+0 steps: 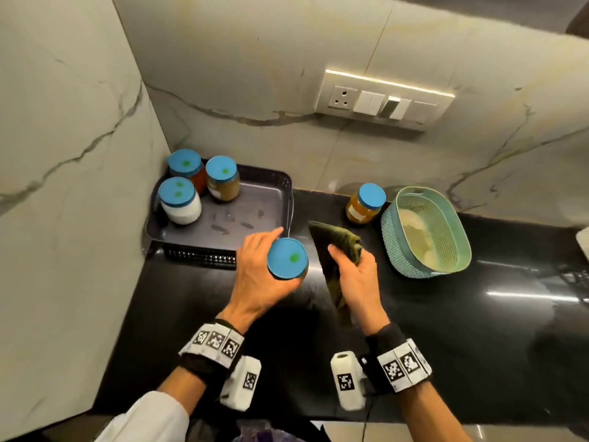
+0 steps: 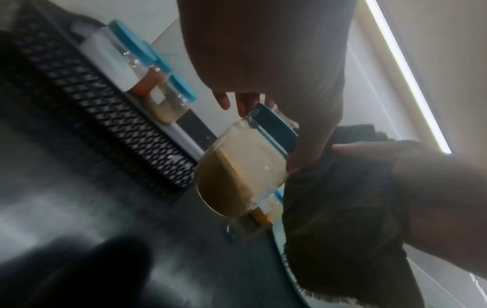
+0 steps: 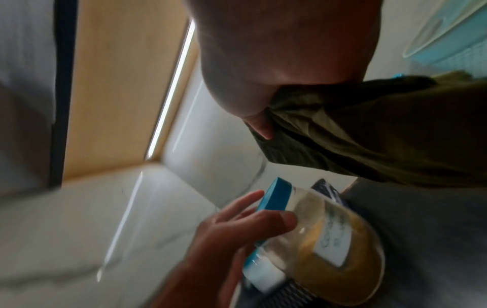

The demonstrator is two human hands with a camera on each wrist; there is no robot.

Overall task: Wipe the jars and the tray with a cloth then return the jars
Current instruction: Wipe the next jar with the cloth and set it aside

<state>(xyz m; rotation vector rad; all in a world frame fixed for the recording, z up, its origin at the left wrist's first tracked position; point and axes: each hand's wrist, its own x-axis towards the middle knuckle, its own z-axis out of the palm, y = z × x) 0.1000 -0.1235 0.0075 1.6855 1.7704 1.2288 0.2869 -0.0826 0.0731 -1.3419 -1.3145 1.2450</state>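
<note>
Your left hand (image 1: 258, 275) grips a clear glass jar with a blue lid and yellow-brown powder inside (image 1: 287, 258), fingers and thumb curled round it just under the lid, holding it above the black stone counter (image 1: 446, 330) just in front of the near right corner of the dark grey plastic tray with lattice sides (image 1: 255, 199). From the left wrist view the jar (image 2: 237, 166) is tilted, and its powder lies banked toward the base. The right wrist view shows a white paper label (image 3: 334, 243) on its side.

Your right hand (image 1: 357, 275) is closed round a bunched dark green cloth (image 1: 338, 250), thumb pressed on top, just right of the held jar; one end of the cloth hangs down toward your wrist.

In the far left corner of the tray stand three more blue-lidded jars, close together: one with white contents (image 1: 180, 200), one with orange-red contents (image 1: 188, 170) and one with brown contents (image 1: 223, 178). The rest of the tray floor shows a few wet smears.

A fifth blue-lidded jar with orange-yellow contents (image 1: 365, 204) stands on the counter to the right of the tray, just beside a teal woven plastic basket (image 1: 395, 244). A white switch plate (image 1: 382, 100) sits on the marble wall behind.
</note>
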